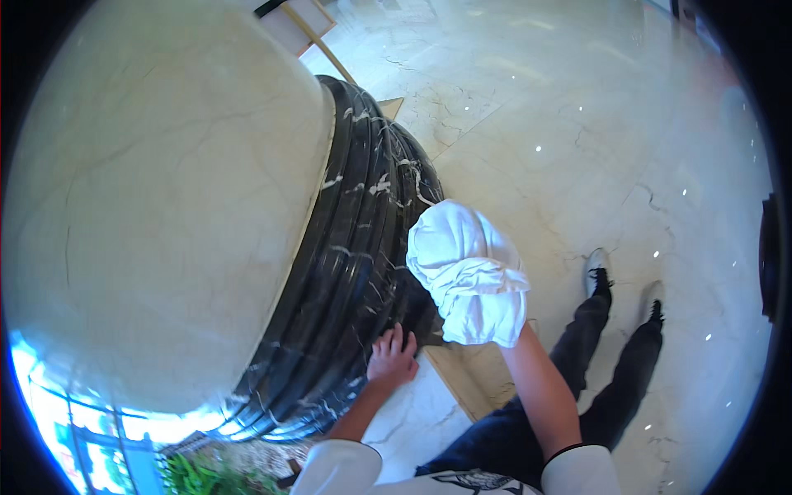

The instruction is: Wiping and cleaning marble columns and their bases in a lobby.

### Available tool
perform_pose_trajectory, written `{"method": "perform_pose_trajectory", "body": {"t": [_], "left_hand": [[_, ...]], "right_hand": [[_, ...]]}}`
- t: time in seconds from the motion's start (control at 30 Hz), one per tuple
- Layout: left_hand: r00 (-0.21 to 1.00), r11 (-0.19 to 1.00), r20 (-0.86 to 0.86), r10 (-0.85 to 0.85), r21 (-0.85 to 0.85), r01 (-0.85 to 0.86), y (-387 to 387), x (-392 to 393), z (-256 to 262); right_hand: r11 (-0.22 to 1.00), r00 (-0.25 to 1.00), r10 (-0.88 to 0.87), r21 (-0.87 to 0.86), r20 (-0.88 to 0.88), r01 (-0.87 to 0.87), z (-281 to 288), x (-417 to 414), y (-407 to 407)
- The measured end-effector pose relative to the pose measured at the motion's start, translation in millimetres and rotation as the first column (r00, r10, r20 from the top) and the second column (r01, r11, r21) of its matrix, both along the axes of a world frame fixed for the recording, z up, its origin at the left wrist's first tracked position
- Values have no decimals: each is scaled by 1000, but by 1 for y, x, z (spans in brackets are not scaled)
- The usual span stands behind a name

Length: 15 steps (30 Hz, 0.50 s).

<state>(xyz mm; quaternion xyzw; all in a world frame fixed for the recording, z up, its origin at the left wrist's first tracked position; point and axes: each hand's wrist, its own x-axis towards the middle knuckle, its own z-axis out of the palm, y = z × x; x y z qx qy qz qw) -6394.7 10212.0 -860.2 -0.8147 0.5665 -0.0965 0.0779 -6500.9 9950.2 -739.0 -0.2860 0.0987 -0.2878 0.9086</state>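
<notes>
A white cloth [467,266] is bunched around my right hand, which it covers entirely; only the bare forearm shows below it. The cloth is beside the outer side of the ridged black marble base [346,247] of a large column, though contact between them cannot be made out. White veins run through the black stone. My left hand [393,356] rests with its fingertips on the lower part of this base, near a white marble ledge [408,414]. It holds nothing, and its fingers are spread a little. Above the base stands the wide cream marble column shaft [173,204].
Beneath my right arm is a tan stone edge [473,374] of the ledge. My legs in dark trousers [572,343] stand on the glossy marble floor [544,198]. Green plants [204,475] grow at the lower left. A framed panel [297,25] stands beyond the column.
</notes>
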Motion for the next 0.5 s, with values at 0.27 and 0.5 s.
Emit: {"method": "perform_pose_trajectory", "body": {"t": [0.27,0.5], "left_hand": [[-479,693,-682,-552,-56,-719,-32,-60,88],[149,504,-782,-605,-521,-689,10,-130,151]], "right_hand": [[994,988,-108,-8,-112,108,85,-47,51],[999,987,38,11,-153,-36,118,-57,104]]}}
